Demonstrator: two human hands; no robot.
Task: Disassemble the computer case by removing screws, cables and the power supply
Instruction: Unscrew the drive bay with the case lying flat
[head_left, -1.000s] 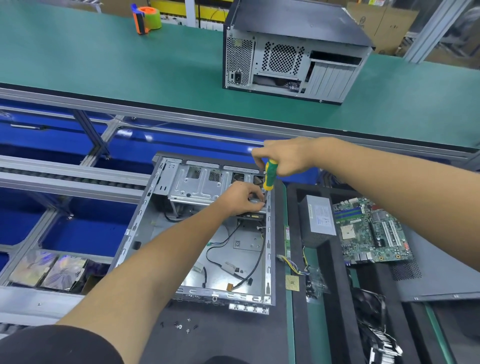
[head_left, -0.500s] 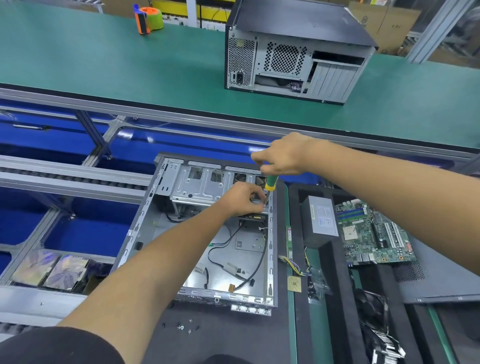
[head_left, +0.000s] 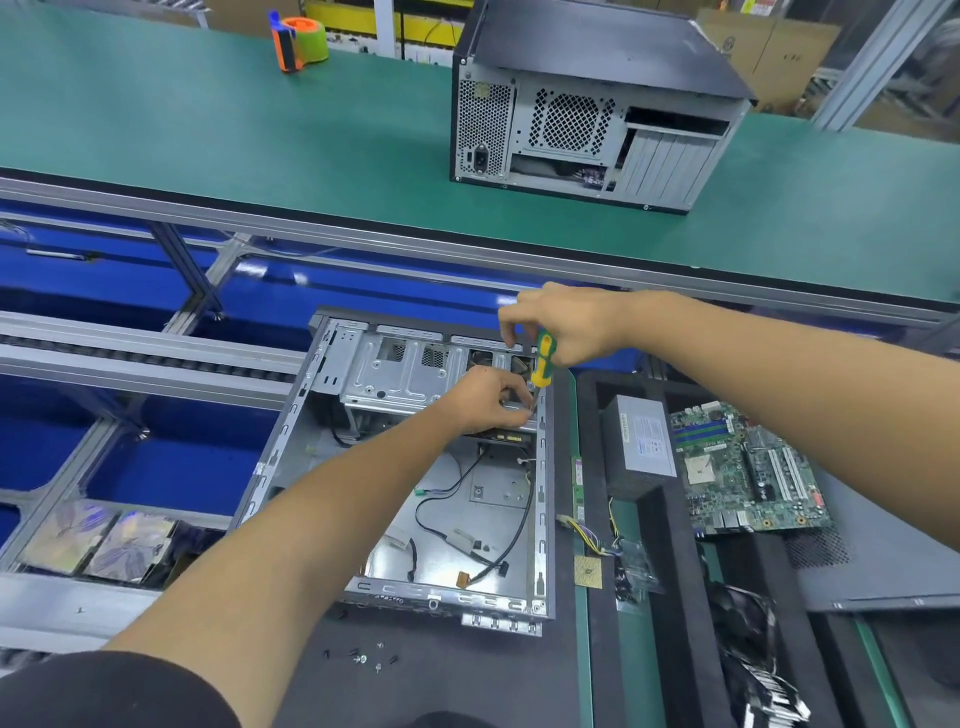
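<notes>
Hard drives: lower left of the frame, two lying side by side in a bin under the metal rails.
Tape dispenser: upper left, orange and green, standing on the green bench.
Loose screws: bottom centre, a small scatter on the dark mat just below the open case.
Open case: centre of the frame, lying on its side with the panel off; drive cage at its upper end, black cables loose on its floor.
Left hand: centre, inside the upper right corner of the case, fingers curled against the drive cage; what it pinches, if anything, cannot be made out.
Right hand: just above the left hand, gripping the screwdriver, green-and-yellow handle, shaft pointing down to the case's right edge.
Second case: upper centre-right, closed, rear face showing, on the green bench.
Power supply: right of the open case, out of it, grey box in the black foam tray.
Motherboard: right, lying flat just beside the power supply.
</notes>
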